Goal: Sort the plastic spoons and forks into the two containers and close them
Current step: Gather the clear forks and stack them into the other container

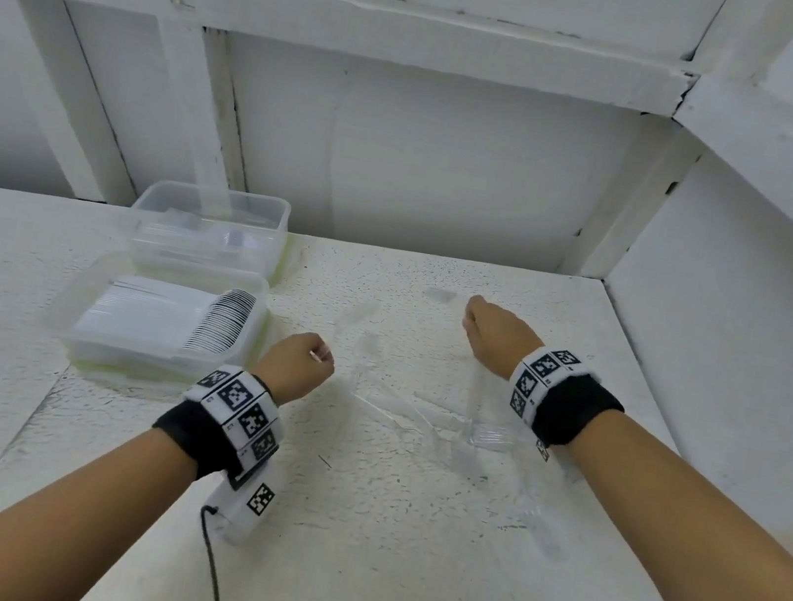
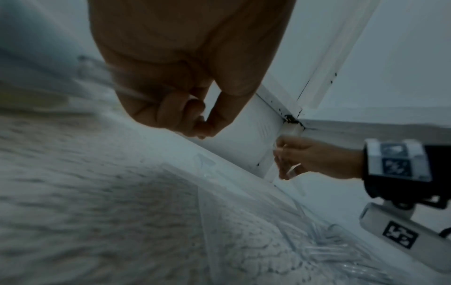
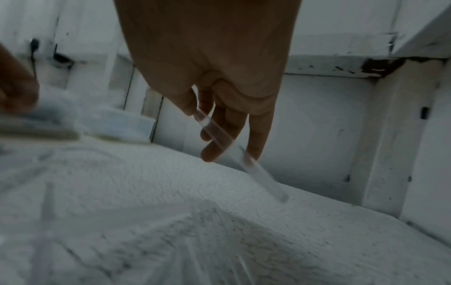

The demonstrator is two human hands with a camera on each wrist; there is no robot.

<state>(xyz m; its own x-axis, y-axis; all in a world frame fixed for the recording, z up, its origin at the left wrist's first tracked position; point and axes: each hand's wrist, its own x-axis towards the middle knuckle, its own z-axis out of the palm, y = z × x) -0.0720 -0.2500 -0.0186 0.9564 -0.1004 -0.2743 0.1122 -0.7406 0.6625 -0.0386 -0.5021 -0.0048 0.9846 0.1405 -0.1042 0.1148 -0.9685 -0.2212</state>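
Two clear plastic containers stand at the table's back left. The far container [image 1: 209,224] and the near container [image 1: 162,320] both hold stacked clear cutlery. My left hand [image 1: 306,364] hovers just right of the near one with its fingers curled [image 2: 171,111]; a clear handle [image 2: 131,94] seems to cross the fist. My right hand [image 1: 484,324] is farther right, and its thumb and fingers pinch a clear plastic utensil [image 3: 219,133] that slants down to the table. Loose clear cutlery [image 1: 442,422] lies between my arms.
White walls with beams close off the back and the right side [image 1: 709,376]. The white table [image 1: 344,552] has a rough speckled top. Another clear utensil [image 1: 540,526] lies under my right forearm. Black cables hang off the front edge.
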